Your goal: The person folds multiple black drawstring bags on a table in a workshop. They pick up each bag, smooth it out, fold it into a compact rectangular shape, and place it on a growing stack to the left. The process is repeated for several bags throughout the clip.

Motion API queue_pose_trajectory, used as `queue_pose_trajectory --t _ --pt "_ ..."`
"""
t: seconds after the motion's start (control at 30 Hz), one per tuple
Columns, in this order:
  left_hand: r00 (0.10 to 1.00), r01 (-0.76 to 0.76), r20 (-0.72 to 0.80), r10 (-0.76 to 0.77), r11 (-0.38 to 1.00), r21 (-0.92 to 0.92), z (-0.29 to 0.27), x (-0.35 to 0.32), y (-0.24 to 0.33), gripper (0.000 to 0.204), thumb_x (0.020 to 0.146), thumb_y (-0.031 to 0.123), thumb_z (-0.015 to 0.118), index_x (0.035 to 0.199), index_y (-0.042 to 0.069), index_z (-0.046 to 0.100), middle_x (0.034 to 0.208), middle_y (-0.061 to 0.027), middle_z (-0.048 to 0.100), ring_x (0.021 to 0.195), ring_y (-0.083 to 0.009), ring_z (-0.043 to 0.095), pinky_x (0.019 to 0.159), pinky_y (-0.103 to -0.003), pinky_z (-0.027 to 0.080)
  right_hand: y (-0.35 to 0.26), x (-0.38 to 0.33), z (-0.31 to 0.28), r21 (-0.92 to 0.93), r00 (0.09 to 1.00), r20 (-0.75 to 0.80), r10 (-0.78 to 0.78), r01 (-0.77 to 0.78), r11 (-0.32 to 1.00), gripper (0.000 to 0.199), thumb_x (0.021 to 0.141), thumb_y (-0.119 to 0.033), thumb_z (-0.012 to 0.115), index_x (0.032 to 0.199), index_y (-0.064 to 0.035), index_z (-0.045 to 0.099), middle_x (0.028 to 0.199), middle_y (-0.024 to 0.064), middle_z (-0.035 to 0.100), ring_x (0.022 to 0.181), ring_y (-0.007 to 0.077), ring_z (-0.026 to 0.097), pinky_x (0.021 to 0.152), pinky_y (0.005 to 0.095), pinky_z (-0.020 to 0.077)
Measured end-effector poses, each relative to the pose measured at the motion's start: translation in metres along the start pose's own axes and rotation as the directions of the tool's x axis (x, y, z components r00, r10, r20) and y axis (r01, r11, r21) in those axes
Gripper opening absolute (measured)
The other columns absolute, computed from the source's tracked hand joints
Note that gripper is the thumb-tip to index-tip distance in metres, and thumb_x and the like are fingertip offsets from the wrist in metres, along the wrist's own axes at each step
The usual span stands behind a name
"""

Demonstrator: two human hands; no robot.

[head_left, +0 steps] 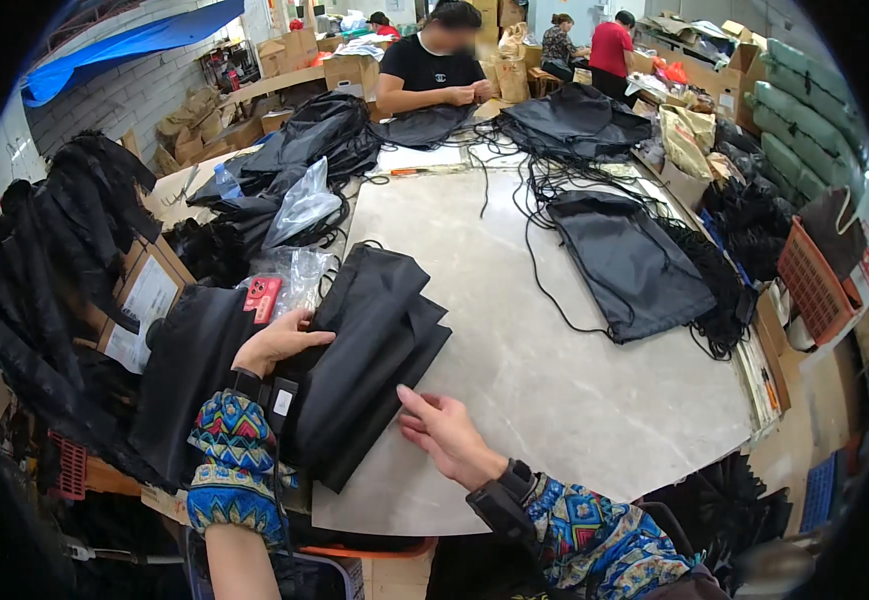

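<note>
Pale marble-patterned desk point(555, 390) fills a cluttered workshop, ringed by cardboard boxes and heaps of black fabric. At its near left edge a stack of folded black bags point(370, 350) is laid. The left hand point(277, 342) is pressed flat and open on the stack's left side, fingers spread. The right hand point(442, 432) is held open just beside the stack's near right edge, fingertips close to it, gripping nothing. Farther right, a black drawstring bag point(630, 262) is spread flat, cords trailing. At the far end, a seated person in a black shirt point(433, 68) is seen handling another bag.
</note>
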State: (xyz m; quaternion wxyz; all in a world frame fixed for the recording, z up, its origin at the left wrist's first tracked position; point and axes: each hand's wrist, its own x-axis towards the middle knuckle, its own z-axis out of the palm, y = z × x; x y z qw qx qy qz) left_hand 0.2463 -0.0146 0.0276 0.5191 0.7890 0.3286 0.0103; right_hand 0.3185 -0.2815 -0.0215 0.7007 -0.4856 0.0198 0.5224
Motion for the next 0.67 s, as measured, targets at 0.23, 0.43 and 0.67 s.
queue_pose_trajectory --t 0.23,0.43,0.67 --pt "0.983 0.182 0.018 -0.185 0.977 0.11 0.011 -0.013 0.0 0.058 0.08 0.024 0.075 0.125 -0.005 0.053 0.114 -0.0144 0.062 0.097 -0.0189 0.062 0.082 -0.028 0.051 -0.003 0.031 0.052 0.118 0.978 0.156 -0.14 0.122 0.986 0.044 0.078 -0.02 0.08 0.109 0.0058 0.064 0.106 0.0118 0.068 0.097 0.0204 0.064 0.085 0.0311 0.0497" --pt "0.954 0.289 0.04 -0.296 0.881 -0.376 0.029 -0.05 0.011 0.043 0.076 0.01 0.077 0.112 -0.007 0.06 0.095 -0.0134 0.069 0.076 -0.0217 0.069 0.062 -0.033 0.059 -0.006 0.035 0.031 0.041 0.995 0.102 0.003 -0.007 0.999 0.031 0.076 0.002 0.071 0.105 0.0108 0.062 0.098 0.0148 0.068 0.084 0.0222 0.067 0.079 0.0329 0.0539" --pt "0.982 -0.184 -0.149 0.117 0.778 -0.601 0.057 -0.12 0.047 0.073 0.076 0.0 0.072 0.14 0.003 0.037 0.122 -0.0142 0.056 0.112 -0.0259 0.056 0.095 -0.035 0.047 -0.064 -0.018 0.0 -0.159 0.803 0.505 -0.316 0.446 0.881 0.046 0.075 0.004 0.071 0.119 0.0031 0.057 0.114 0.0107 0.065 0.103 0.0189 0.061 0.092 0.0308 0.0478"
